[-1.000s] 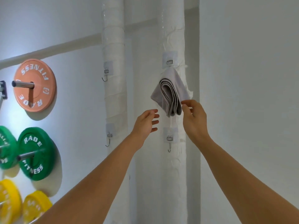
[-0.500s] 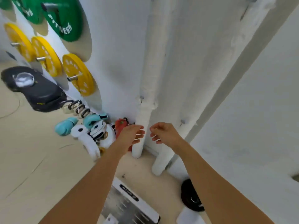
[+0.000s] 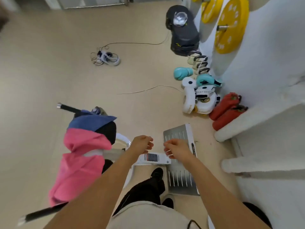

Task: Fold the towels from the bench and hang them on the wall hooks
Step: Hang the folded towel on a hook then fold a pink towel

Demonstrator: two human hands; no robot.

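A pink towel lies draped over the bench at the lower left, with a blue towel beyond it on the same bench. My left hand hovers just right of the pink towel, fingers loosely curled and holding nothing. My right hand hangs beside it, about a hand's width to the right, also empty with curled fingers. The wall hooks and the grey towel are out of view.
A grey slotted metal step lies under my hands. Along the wall at right sit boxing gloves, white gear, red bags, a black machine and yellow weight plates. Cables lie on the floor.
My view has swung from the hung grey towel down and left to the floor and bench. Both hands let go of the towel and dropped low, empty.
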